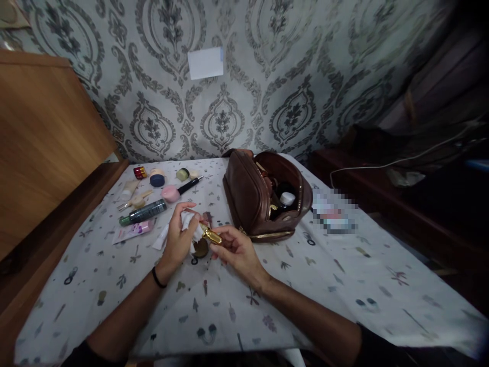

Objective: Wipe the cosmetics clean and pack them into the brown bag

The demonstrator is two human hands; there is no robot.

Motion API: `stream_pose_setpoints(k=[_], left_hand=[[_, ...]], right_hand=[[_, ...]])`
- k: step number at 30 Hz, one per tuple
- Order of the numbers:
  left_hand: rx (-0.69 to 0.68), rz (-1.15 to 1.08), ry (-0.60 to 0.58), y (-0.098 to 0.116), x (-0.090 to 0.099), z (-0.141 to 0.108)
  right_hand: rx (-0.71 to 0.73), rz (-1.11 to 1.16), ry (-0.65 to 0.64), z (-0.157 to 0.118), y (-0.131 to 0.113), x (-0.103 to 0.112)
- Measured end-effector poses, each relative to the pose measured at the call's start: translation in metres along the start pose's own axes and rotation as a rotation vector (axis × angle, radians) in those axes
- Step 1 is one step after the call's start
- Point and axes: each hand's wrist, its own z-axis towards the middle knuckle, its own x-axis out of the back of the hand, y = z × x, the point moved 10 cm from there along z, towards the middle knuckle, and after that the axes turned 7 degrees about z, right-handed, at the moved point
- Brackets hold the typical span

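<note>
My left hand (181,238) is closed round a crumpled white tissue (190,223), which wraps one end of a small gold tube (211,235). The fingertips of my right hand (239,253) pinch the tube's other end. Below the tissue, a round brownish item (200,248) lies on the table, partly covered. A brown leather bag (246,196) stands unzipped behind my right hand, with a white-capped container (287,198) and other items inside.
On the patterned tablecloth (145,306), to the left, lie a green bottle (147,212), a pink-capped tube (133,232), a pink round item (170,193), a black pen-like item (191,188) and several jars. A wooden cabinet (49,137) borders the left side.
</note>
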Motion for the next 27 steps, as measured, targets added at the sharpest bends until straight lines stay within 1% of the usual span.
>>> stream_pose_setpoints(k=[4,7,10,11,13,15,16,17,20,22,24,27], left_hand=[[-0.012,-0.108,-0.042,0.004,-0.007,-0.005],[0.076,-0.171,-0.092,0.001,-0.018,-0.015],[0.139,-0.221,-0.165,0.004,-0.033,-0.026],[0.133,-0.228,-0.215,0.009,-0.040,-0.029],[0.074,-0.182,-0.366,0.027,-0.061,-0.037],[-0.037,-0.027,-0.540,0.048,-0.087,-0.046],[-0.104,0.072,-0.611,0.058,-0.101,-0.051],[-0.160,0.165,-0.656,0.066,-0.113,-0.054],[-0.244,0.353,-0.716,0.076,-0.144,-0.057],[-0.256,0.437,-0.754,0.072,-0.161,-0.058],[-0.252,0.538,-0.792,0.063,-0.170,-0.060],[-0.248,0.690,-0.821,0.052,-0.172,-0.064]], right_hand=[[0.101,-0.064,0.085,-0.005,-0.026,0.008],[0.182,-0.148,0.139,-0.017,-0.055,0.018],[0.261,-0.260,0.200,-0.034,-0.093,0.036],[0.301,-0.294,0.230,-0.041,-0.110,0.045],[0.412,-0.360,0.301,-0.052,-0.146,0.063],[0.504,-0.439,0.413,-0.060,-0.180,0.085],[0.535,-0.489,0.452,-0.062,-0.194,0.094],[0.545,-0.545,0.467,-0.060,-0.205,0.100],[0.517,-0.689,0.452,-0.049,-0.220,0.114],[0.469,-0.783,0.420,-0.042,-0.222,0.120],[0.405,-0.899,0.376,-0.036,-0.219,0.123],[0.318,-1.068,0.258,-0.030,-0.212,0.119]])
